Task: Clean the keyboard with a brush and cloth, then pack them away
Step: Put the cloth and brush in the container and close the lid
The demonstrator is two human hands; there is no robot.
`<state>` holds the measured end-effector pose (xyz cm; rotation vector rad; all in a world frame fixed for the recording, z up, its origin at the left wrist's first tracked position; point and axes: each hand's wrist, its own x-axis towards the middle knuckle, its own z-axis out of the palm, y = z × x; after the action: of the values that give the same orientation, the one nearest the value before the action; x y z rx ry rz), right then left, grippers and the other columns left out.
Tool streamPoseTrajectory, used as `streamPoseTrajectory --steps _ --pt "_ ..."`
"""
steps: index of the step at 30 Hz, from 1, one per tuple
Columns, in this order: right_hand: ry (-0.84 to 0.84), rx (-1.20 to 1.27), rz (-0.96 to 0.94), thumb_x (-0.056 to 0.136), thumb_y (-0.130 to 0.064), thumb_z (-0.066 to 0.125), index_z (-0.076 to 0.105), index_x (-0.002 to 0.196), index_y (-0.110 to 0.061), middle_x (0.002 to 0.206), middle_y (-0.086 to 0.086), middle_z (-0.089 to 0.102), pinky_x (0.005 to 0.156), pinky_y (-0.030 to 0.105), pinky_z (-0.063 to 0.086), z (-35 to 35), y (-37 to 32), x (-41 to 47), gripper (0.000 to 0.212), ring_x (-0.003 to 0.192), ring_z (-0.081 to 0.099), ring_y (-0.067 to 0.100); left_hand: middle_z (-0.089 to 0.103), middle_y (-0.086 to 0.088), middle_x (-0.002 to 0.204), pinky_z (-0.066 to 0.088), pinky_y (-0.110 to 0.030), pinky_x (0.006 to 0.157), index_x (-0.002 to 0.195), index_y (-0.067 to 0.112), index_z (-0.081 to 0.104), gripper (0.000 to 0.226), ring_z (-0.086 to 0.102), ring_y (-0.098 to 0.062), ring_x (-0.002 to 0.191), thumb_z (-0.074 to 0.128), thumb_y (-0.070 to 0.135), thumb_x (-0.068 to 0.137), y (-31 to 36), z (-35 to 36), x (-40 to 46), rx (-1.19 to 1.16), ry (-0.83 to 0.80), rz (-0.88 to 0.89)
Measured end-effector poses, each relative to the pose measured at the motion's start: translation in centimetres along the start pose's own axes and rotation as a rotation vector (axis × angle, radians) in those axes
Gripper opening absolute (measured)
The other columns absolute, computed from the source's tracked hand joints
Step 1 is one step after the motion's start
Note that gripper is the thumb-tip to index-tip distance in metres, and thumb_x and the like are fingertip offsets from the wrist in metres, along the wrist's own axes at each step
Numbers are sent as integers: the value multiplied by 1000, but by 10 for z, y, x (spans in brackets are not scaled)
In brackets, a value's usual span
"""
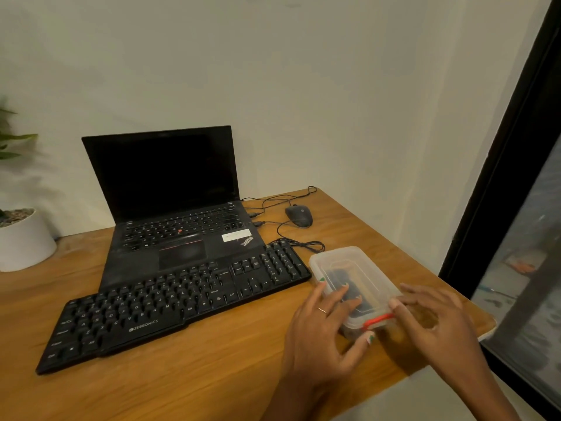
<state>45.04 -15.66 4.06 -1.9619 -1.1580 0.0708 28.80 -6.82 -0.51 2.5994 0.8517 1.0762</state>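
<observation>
Both hands meet at the clear plastic box (353, 284): my left hand (326, 326) presses spread fingers on its lid, my right hand (437, 317) pinches the red clasp (378, 319). Light, slippery, flexible, I judge; grip the rim corners. Keyboard (179, 302) lies left.

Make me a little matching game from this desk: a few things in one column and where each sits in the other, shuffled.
Things:
1. mouse
2. plant pot
3. clear box
4. laptop

Places:
A. far left edge of the desk
B. under both hands, right of the black keyboard
C. behind the black keyboard, lid up
D. right of the laptop, near the wall

Pairs: 1-D, 2-A, 3-B, 4-C
</observation>
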Motion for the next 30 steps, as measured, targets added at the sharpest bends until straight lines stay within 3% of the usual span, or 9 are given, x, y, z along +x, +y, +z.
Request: streamPoseTrajectory --steps 3,6,11,14,17,20,22,27,30 --pt "55 9 -32 82 -30 67 66 84 -27 108 -7 61 99 54 37 -2 -11 11 4 111 43 16 54 17 135 39 -35 101 126 38 52 47 43 -14 131 47 59 84 1 0 -3 12 29 99" --pt "70 11 -147 87 -25 62 69 93 -19 103 -3 64 90 44 44 4 -22 31 11 103 44 13 60 16 127 47 -35 97 122 33 57 44 47 -12 124 49 56 85 2 -1 -3 -19 43 145" --pt "-150 -200 -155 94 -39 47 66 104 -21 110 -6 63 87 36 44 37 -26 87 28 104 52 17 59 19 124 45 -29 94 120 34 60 44 45 -7 122 43 62 90 1 0 0 -8 49 170" --pt "-343 -329 -28 96 -50 32 63 91 -17 95 3 65 75 34 44 53 -24 108 46 87 58 21 58 21 125 42 -27 93 120 37 60 49 44 -5 122 35 68 91 1 -2 1 31 53 167" --pt "-434 -399 34 97 -55 24 60 85 -18 90 3 63 76 32 44 58 -25 113 53 79 56 18 57 22 126 41 -27 92 121 38 59 51 43 -5 122 35 70 90 -1 -1 3 55 47 154" --pt "-462 -299 23 98 -49 30 49 64 -20 71 -2 55 59 25 35 56 -27 115 48 67 52 14 57 22 125 40 -26 92 120 38 59 51 43 -5 122 35 71 90 -3 1 3 62 53 157" --pt "-505 -210 44 99 -44 36 46 61 -21 65 -4 51 55 23 32 53 -26 118 46 63 48 12 57 22 125 42 -27 92 120 38 59 51 43 -5 121 36 71 89 -3 1 3 49 58 161" --pt "-571 55 174 92 -43 53 57 72 -19 76 -1 58 64 25 41 52 -17 126 31 72 56 15 57 23 126 39 -27 94 121 39 59 52 43 -4 122 36 73 88 -4 2 3 45 45 158" --pt "-492 262 107 86 -32 65 64 89 -19 89 1 63 67 21 46 52 -12 125 13 85 62 17 57 24 124 41 -26 93 119 40 60 50 45 -4 121 40 73 87 -4 2 3 39 61 162"
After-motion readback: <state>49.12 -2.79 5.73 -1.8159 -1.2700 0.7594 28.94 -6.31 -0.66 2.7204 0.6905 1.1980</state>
